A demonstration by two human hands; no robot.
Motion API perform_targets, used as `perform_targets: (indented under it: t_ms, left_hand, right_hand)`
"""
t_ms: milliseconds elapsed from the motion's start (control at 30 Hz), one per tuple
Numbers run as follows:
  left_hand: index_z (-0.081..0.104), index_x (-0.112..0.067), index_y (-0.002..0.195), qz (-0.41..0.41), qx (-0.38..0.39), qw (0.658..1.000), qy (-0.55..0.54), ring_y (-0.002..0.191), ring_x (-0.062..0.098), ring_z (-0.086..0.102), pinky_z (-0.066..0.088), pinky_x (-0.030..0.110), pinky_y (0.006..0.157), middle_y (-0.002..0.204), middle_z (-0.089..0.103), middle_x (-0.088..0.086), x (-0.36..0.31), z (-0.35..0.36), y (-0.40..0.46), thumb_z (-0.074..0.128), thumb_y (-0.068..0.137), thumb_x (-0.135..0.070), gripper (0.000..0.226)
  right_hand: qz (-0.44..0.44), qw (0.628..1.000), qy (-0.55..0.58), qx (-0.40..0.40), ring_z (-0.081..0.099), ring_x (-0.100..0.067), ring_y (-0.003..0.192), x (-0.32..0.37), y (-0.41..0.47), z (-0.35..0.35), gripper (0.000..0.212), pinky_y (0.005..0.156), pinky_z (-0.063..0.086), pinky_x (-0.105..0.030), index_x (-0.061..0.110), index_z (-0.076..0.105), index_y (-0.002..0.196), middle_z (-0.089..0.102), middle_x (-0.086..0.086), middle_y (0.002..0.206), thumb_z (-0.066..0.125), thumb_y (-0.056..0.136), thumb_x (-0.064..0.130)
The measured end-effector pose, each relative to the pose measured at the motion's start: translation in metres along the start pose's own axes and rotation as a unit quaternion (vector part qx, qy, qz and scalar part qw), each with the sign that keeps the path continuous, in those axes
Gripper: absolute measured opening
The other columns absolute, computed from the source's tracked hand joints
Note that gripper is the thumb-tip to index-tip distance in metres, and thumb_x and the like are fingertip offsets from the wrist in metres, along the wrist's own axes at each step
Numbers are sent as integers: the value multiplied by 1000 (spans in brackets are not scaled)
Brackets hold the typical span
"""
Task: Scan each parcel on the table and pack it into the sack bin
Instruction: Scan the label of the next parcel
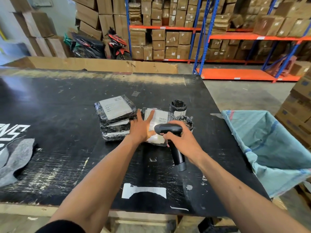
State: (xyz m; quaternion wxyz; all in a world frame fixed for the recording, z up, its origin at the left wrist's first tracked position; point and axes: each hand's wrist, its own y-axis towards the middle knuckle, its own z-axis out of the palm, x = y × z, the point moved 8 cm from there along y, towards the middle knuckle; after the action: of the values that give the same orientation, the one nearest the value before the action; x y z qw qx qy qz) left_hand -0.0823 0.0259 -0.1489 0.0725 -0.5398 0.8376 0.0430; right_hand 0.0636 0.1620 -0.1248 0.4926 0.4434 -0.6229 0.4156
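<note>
The parcel (158, 122) being scanned is a flat packet in black plastic wrap with a white shipping label carrying a small barcode near its far right corner; a bright patch of light falls on the label under the scanner's head. It lies flat near the middle of the black, scuffed counter (67, 165). The left hand (141, 126) rests open on it, fingers spread across the label's left side. The right hand (180, 140) is closed around the grip of a black handheld scanner (170, 132), whose head points down at the label from just above.

Touching the parcel's left edge sits a stack of three similar wrapped parcels (116, 118), the top one label-up. Just beyond it on the right stand two small black-wrapped cylindrical parcels (178, 107), upright, close together.

The sack bin (269, 148), lined with a pale blue woven sack and open at the top, hangs beside the counter's right edge, with bare counter between it and the parcels. The near part of the counter is open apart from torn label scraps (143, 190). A grey cloth (15, 160) lies at the left edge.
</note>
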Motion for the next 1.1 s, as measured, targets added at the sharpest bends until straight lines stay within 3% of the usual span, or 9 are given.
perform_targets:
  t_ms: [100,200,333,467,600,700,800,900,1100]
  left_hand:
    - [-16,-42,157,-14,31,999,-1,142,49,32,24,54,116,161,9,33,3,0,7,71,82,-61,117]
    - [-17,-45,156,-28,40,999,-17,143,49,29,23,55,116,156,21,33,3,-3,12,77,71,-70,129]
    - [6,-48,158,-75,70,985,-142,144,53,23,28,55,117,161,3,27,3,8,18,90,61,-60,128]
    - [29,-34,154,-53,48,963,-260,133,41,40,39,40,107,153,21,20,-3,7,21,95,60,-35,115]
    - [41,-38,134,-21,33,935,-353,128,31,42,39,29,104,142,33,14,-2,13,27,97,38,-46,111]
    - [46,-22,127,-29,18,897,-440,110,26,50,47,28,85,121,50,8,-4,11,18,95,62,-17,82]
    - [56,-19,112,-66,-65,860,-502,90,23,59,47,30,71,99,62,3,10,6,10,86,76,-13,47]
    - [64,-25,113,-36,-67,841,-535,92,19,60,52,32,81,105,65,-1,13,8,-2,82,81,-11,39]
    - [76,-37,106,-5,-99,811,-577,98,17,67,56,29,89,113,71,1,39,0,-25,84,81,-15,34]
  right_hand:
    - [25,996,81,12,74,-26,75,-1,-3,3,44,82,66,-54,36,61,126,76,-13,99,80,91,19]
    - [45,991,122,12,76,-32,71,1,-10,4,37,71,66,-49,36,61,126,78,-21,101,80,94,33]
    - [25,994,100,-19,73,-29,67,8,-14,-6,23,62,62,-37,37,67,119,79,-17,95,71,98,47]
    - [16,991,118,-59,66,-26,60,3,-10,-16,22,57,55,-34,39,69,118,76,-12,97,72,97,42]
    - [19,989,141,-32,63,-23,61,-1,-8,-17,29,60,50,-34,39,68,122,74,-13,94,74,94,32]
    - [15,988,152,-18,62,-22,65,-1,-7,-16,31,61,49,-35,36,68,123,73,-12,89,75,95,27]
    - [11,989,149,-25,66,-25,68,-2,-6,-15,28,65,53,-39,36,69,120,72,-12,91,78,94,31]
    - [8,991,131,-37,71,-28,72,-5,-4,-15,28,64,58,-38,38,70,119,73,-14,91,79,92,33]
    - [3,993,101,-58,63,-26,55,-2,-1,-19,26,49,49,-31,36,69,116,72,-9,79,79,92,33]
